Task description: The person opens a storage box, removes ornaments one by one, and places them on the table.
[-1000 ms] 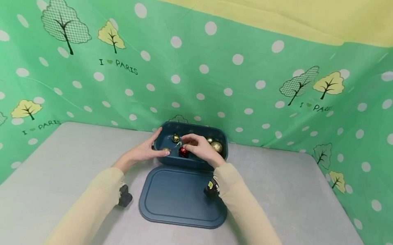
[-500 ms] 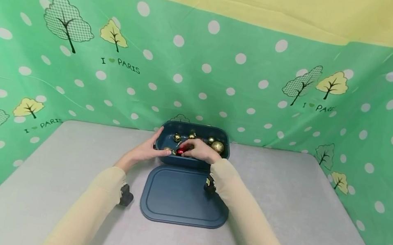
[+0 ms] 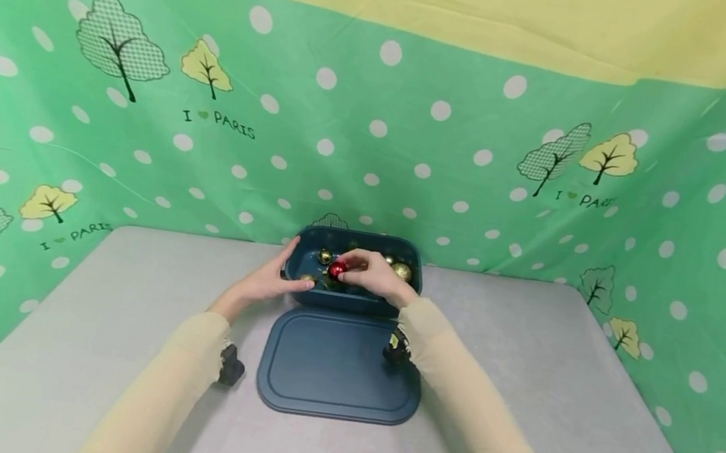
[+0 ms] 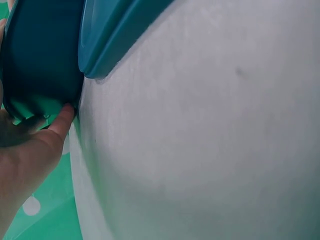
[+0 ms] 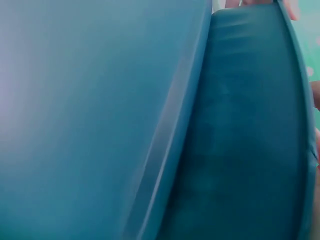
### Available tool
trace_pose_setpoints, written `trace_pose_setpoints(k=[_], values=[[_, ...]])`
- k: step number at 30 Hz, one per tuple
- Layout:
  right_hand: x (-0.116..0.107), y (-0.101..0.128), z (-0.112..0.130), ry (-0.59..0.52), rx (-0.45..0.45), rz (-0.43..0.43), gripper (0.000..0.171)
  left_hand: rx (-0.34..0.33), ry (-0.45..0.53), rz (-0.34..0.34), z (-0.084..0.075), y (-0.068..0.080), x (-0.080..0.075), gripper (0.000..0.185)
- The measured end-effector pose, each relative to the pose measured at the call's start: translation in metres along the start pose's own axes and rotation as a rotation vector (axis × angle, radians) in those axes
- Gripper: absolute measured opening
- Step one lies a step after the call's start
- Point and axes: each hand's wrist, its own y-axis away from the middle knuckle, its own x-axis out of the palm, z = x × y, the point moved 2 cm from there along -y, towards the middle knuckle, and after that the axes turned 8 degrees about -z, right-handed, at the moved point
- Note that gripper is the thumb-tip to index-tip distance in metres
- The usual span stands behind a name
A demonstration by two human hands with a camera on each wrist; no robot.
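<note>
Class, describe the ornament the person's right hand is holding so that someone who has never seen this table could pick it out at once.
Start at the grey table and find the dark blue box at its far edge, behind the flat blue lid. Over the box, the right hand pinches a small shiny ball, the red bauble. The other baubles visible in the box, such as the gold bauble, are gold; this one alone is red.

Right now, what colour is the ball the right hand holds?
Red ball, pinched over the box; clearest in the head view.
</note>
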Motion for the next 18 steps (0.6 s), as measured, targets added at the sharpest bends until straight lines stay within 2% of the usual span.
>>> trace_pose_setpoints(k=[8,12,16,18], values=[[-0.013,0.011,0.006,-0.004,-0.013,-0.021,0.036,0.001,-0.008,-0.004,0.004,-0.002,0.0,0.096],[-0.021,0.018,0.006,-0.012,-0.023,-0.031,0.037,0.013,0.005,-0.017,0.021,-0.011,0.002,0.099],[-0.034,0.027,0.008,-0.049,-0.059,-0.047,0.037,0.034,-0.031,-0.032,0.038,-0.021,0.004,0.102],[-0.041,0.032,0.01,-0.074,-0.079,-0.059,0.038,0.042,-0.048,-0.034,0.041,-0.024,0.005,0.103]])
